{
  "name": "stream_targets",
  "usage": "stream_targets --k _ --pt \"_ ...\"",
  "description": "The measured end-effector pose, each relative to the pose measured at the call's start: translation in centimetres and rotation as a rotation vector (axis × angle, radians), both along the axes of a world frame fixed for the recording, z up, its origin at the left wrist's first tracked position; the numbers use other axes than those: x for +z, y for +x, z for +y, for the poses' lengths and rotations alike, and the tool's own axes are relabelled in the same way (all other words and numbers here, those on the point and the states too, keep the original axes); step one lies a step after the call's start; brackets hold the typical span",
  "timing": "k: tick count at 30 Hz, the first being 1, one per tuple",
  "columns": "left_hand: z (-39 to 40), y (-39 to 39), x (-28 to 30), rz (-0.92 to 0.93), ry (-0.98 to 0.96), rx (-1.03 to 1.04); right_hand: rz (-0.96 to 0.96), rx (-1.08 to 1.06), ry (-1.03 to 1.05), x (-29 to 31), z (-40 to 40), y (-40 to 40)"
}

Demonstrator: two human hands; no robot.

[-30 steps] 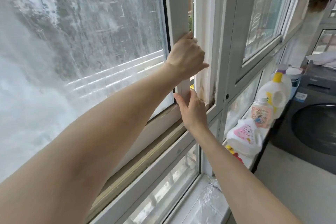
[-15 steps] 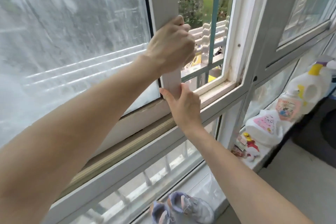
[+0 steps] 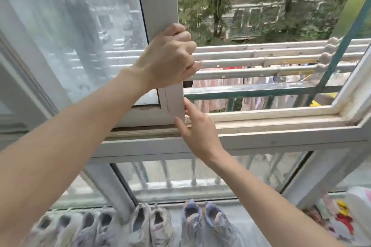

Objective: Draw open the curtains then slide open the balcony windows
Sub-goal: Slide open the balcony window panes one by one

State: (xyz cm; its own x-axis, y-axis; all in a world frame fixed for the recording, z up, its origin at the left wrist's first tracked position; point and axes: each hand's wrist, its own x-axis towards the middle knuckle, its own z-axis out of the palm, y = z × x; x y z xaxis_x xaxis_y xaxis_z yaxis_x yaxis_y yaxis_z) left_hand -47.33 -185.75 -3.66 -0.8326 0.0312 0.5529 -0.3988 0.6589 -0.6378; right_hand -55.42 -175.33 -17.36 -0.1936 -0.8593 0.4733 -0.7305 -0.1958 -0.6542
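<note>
Gripping the upright stile of the sliding window sash point(image 3: 158, 2), the person's left hand point(image 3: 168, 58) has its fingers curled round the stile's free edge, knuckles toward the opening. The right hand point(image 3: 197, 130) lies below it, fingers straight, fingertips point(image 3: 187, 106) touching the sash's lower corner just above the bottom track point(image 3: 271, 124). The stile's long axis runs vertically; the sash body and its streaked glass extend leftward from both hands, with the open gap to their right. Any further travel would probably run leftward along the track. The left hand has the firmer hold; the right only steadies. No curtain is identifiable.
</note>
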Motion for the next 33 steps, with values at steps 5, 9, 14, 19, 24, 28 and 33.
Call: stream_targets --k 5,9,14,19,24,28,33 --pt "0.8 0.3 -0.9 0.026 -0.049 0.149 0.127 0.11 0.081 0.5 0.1 -2.5" --pt "2.5 0.5 -1.7 0.171 -0.002 0.396 0.179 0.185 0.208 0.6 -0.2 -2.6" --pt "4.3 1.4 -1.7 0.19 0.005 0.567 0.218 0.248 0.295 1.4 0.8 -3.6" --pt "6.5 1.1 -0.5 0.157 0.084 0.675 0.187 0.287 0.22 3.1 1.8 -5.0" --pt "7.0 -1.0 1.6 0.203 0.05 0.799 0.194 0.391 0.16 4.6 0.6 -6.8" --pt "6.2 -3.4 2.0 0.338 0.056 0.878 0.15 0.49 0.112 4.7 -2.3 -8.1" --pt "5.1 -6.3 1.6 0.576 -0.019 1.012 0.069 0.64 0.049 5.0 -5.9 -9.0"
